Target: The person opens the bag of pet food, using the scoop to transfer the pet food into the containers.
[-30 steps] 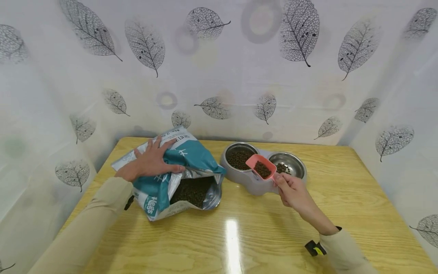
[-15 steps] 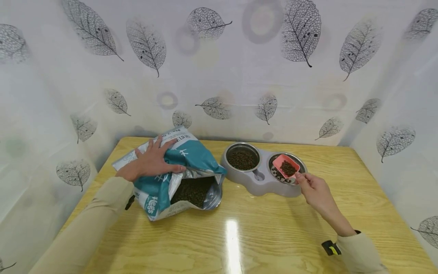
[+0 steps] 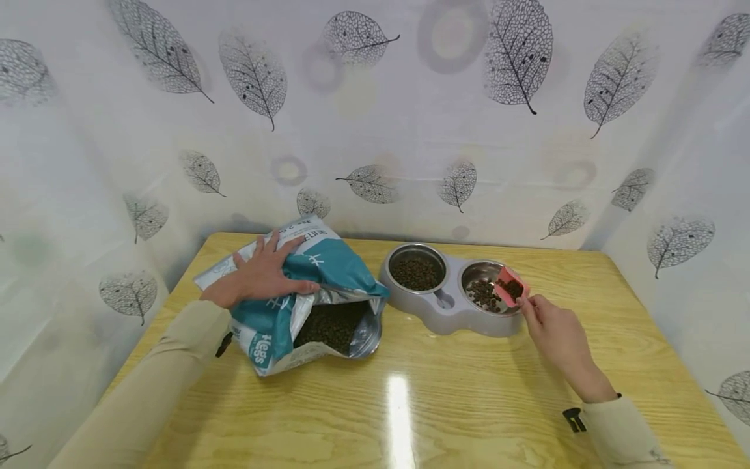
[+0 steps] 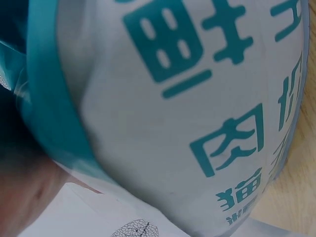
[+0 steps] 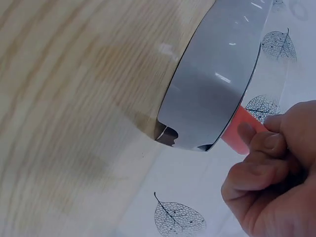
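Observation:
My right hand (image 3: pixel 559 335) pinches the handle of a small pink scoop (image 3: pixel 517 281), tilted over the right steel bowl (image 3: pixel 471 272) with brown kibble in it. Some kibble lies on that bowl's floor. The left steel bowl (image 3: pixel 443 260) of the same grey double feeder (image 3: pixel 436 321) holds more kibble. With fingers spread, my left hand (image 3: pixel 258 273) rests flat on a teal and white pet food bag (image 3: pixel 336 264). The bag lies on its side, its mouth open toward the front right and kibble visible inside. In the right wrist view the scoop (image 5: pixel 239 129) shows at the feeder's rim.
A yellow wood-grain table (image 3: pixel 469 397) carries the bag and feeder. Behind it and at both sides hangs a pale curtain (image 3: pixel 404 130) printed with leaves. The bag's mouth lies close to the feeder's left end.
My right hand has carried the scoop rightward from between the bowls to the right bowl and tipped it. More kibble now lies in that bowl. My left hand stays on the bag.

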Motion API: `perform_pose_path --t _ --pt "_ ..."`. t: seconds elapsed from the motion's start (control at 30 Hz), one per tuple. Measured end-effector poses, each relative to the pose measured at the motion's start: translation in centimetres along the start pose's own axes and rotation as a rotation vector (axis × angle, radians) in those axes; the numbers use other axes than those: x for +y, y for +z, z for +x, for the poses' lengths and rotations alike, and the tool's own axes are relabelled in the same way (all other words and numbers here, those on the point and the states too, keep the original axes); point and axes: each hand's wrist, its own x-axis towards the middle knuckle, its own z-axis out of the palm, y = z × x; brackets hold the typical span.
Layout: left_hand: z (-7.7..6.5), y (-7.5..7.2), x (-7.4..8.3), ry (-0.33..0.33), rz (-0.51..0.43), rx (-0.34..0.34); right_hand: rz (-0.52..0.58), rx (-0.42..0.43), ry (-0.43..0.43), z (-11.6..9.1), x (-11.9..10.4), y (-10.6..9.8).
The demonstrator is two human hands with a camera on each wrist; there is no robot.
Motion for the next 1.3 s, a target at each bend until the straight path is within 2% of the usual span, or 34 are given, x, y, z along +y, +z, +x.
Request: perform_pose_path --t 0.17,0.43,0.53,0.6,0.7,0.83,0.93,1.07,1.2,1.3 --pt "0.2 0.1 -0.1 0.003 -0.002 0.001 -0.125 0.080 -0.058 -0.1 0.2 0.4" --pt "0.2 0.0 0.1 0.005 -0.008 0.002 -0.207 0.174 -0.102 -0.2 0.3 0.6" --pt "0.2 0.0 0.0 0.005 -0.011 0.002 -0.179 0.197 -0.097 -0.1 0.1 0.6" --pt "0.2 0.0 0.0 0.006 -0.010 0.003 -0.093 0.177 -0.062 -0.1 -0.2 0.4" --pt "0.2 0.1 -0.1 0.006 -0.008 0.003 0.094 0.078 0.070 0.1 -1.0 -0.1" --pt "0.2 0.1 -0.2 0.005 -0.004 0.003 0.362 -0.129 0.257 0.2 -2.1 -0.8" --pt "0.2 0.1 -0.2 0.004 -0.004 0.005 0.617 -0.281 0.296 0.1 -2.9 -1.1" --pt "0.2 0.1 -0.1 0.003 -0.002 0.005 0.884 -0.440 0.213 -0.3 -4.3 -0.8" --pt "0.1 0.1 -0.1 -0.001 0.002 0.005 0.976 -0.558 0.079 -0.4 -6.1 0.0" --pt "0.1 0.2 -0.1 -0.001 0.000 0.006 0.988 -0.623 0.031 -0.5 -7.5 0.6"
